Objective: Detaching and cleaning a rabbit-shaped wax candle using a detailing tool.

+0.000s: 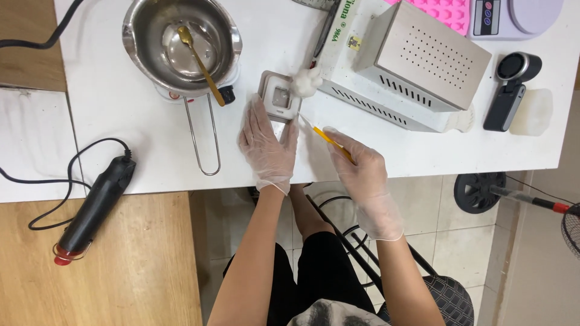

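My left hand (266, 145), in a clear glove, lies on the white table (139, 145) with its fingers against a small square grey mould (280, 96). My right hand (361, 172), also gloved, grips a thin yellow-handled tool (325, 136) whose pale tip points toward the mould. A white fluffy wad (307, 81) sits at the mould's upper right corner.
A steel melting pot (181, 43) with a gold spoon (199, 60) stands at the back left. A metal box with vent holes (417, 60) sits right of the mould. A black heat gun (96, 202) lies left. A pink mould (444, 11), scale (513, 17) and black device (510, 87) are far right.
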